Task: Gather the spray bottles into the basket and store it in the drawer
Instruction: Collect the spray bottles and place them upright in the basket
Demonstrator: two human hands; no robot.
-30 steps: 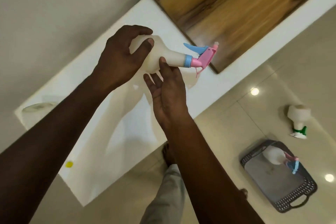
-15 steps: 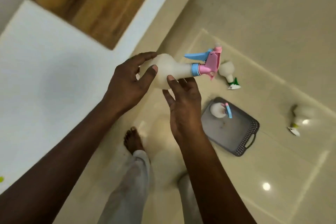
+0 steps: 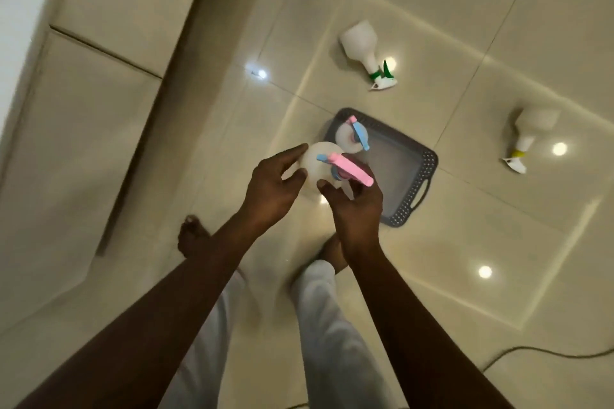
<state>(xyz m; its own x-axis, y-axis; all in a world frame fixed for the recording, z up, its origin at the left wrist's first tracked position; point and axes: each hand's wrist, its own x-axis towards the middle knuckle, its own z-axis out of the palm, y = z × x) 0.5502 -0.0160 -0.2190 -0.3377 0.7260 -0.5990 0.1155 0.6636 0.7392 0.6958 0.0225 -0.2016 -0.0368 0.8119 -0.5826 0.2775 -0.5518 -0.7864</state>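
I hold a white spray bottle with a pink and blue nozzle (image 3: 324,164) in both hands, above the near left corner of the grey basket (image 3: 410,173) on the floor. My left hand (image 3: 272,188) grips its body and my right hand (image 3: 354,206) cups it from below. A second white bottle with a pink and blue nozzle (image 3: 350,138) stands inside the basket at its far left corner. A white bottle with a green nozzle (image 3: 363,48) lies on the floor beyond the basket. Another with a yellow collar (image 3: 528,133) lies to the right.
White cabinet fronts (image 3: 83,103) run along the left side. My bare feet (image 3: 192,237) and light trousers are below my hands. A dark cable (image 3: 548,354) crosses the floor at the lower right. Glossy tiles reflect ceiling lights.
My view swung from the white counter down to the floor. Both hands carried the bottle along and turned it upright; it is now over the basket's corner.
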